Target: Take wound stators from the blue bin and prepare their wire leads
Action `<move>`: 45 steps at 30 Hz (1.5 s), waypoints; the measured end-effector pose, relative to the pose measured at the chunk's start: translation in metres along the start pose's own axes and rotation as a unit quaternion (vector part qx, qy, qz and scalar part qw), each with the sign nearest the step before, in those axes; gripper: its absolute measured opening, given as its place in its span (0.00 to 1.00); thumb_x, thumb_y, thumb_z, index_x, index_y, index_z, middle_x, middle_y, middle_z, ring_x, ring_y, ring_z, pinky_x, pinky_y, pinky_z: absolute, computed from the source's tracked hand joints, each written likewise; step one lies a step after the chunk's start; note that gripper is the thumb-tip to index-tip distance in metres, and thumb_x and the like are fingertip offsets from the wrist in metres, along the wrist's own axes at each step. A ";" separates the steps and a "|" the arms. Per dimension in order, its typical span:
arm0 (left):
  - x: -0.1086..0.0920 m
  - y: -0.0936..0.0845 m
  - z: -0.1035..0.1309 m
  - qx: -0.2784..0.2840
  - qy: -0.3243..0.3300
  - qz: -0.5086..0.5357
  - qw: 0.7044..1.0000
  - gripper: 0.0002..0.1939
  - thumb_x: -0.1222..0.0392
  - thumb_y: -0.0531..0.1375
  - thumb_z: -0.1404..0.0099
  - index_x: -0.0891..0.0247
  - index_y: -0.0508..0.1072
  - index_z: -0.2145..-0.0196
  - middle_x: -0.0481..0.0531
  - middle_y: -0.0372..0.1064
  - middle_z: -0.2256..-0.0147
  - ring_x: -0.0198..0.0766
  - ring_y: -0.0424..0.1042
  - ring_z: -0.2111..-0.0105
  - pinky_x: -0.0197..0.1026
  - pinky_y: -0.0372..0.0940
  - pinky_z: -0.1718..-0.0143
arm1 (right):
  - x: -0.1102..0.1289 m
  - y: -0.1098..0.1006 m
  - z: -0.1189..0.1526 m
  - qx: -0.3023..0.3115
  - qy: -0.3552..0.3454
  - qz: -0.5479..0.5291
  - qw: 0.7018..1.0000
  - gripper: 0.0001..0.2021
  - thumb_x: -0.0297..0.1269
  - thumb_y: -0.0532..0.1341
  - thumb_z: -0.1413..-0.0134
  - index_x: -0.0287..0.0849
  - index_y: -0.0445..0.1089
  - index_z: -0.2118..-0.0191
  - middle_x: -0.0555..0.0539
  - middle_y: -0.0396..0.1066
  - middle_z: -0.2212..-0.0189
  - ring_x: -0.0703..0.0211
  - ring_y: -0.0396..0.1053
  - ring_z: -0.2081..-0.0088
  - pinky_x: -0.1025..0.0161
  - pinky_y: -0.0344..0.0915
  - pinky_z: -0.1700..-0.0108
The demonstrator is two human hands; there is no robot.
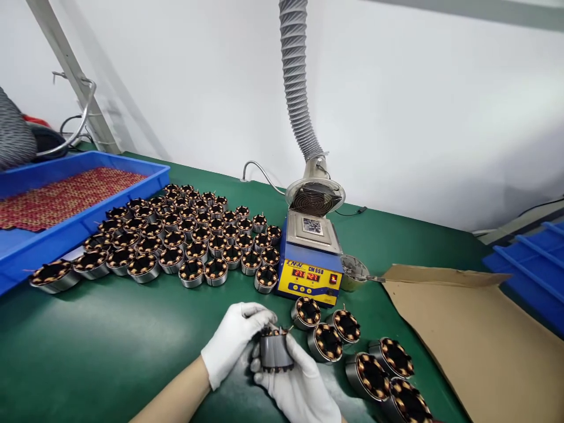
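Note:
A motor stator (276, 351), a grey steel ring with copper windings and black insulation, is held on its side edge in my white-gloved right hand (304, 385), the fingers wrapped round it. My left hand (238, 335), gloved too, is at its upper left rim with thumb and fingertips pinched together. Whatever lies between those fingertips is too small to make out. A thin wire end sticks up from the stator's top right. Close to the right hand, several more stators (328, 342) stand on the green table (189, 332).
Many stators (174, 239) stand in rows at left, beside a blue tray (145, 170) of red-and-tan pieces. Ahead is a blue-and-yellow solder pot (312, 276) with digital readouts, under an extraction hose (296, 76). A small can (353, 273), cardboard (476, 329) and a blue crate (533, 264) are at right.

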State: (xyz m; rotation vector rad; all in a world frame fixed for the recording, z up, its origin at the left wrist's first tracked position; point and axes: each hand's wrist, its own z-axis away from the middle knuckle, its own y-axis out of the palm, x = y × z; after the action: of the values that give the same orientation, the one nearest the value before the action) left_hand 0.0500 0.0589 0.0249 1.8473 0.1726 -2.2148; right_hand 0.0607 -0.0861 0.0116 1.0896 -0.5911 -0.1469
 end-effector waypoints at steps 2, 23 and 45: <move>0.004 -0.005 -0.003 -0.025 0.013 0.015 0.999 0.18 0.46 0.56 0.44 0.65 0.74 0.72 0.55 0.74 0.69 0.45 0.71 0.64 0.44 0.64 0.57 | 0.005 0.001 0.000 0.001 0.014 -0.033 0.999 0.19 0.46 0.66 0.53 0.36 0.74 0.61 0.43 0.74 0.69 0.59 0.71 0.68 0.65 0.64 0.66; -0.008 0.013 0.011 0.007 -0.043 0.067 0.997 0.08 0.63 0.65 0.56 0.65 0.78 0.74 0.49 0.74 0.74 0.40 0.70 0.70 0.38 0.64 0.66 | 0.009 0.003 0.002 -0.019 0.062 -0.035 0.997 0.20 0.51 0.67 0.57 0.35 0.74 0.68 0.46 0.74 0.73 0.65 0.69 0.77 0.72 0.60 0.77; -0.008 -0.008 0.006 0.019 0.003 0.041 0.999 0.24 0.49 0.64 0.48 0.63 0.71 0.55 0.56 0.73 0.57 0.46 0.68 0.52 0.45 0.59 0.49 | -0.012 -0.020 -0.003 -0.228 -0.277 0.499 0.789 0.22 0.29 0.71 0.71 0.47 0.64 0.66 0.46 0.69 0.57 0.49 0.66 0.54 0.55 0.60 0.50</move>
State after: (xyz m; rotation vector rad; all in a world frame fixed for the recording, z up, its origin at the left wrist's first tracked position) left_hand 0.0435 0.0663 0.0335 1.8452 0.0546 -2.1727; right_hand 0.0556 -0.0882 -0.0113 0.1335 -1.5118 0.3244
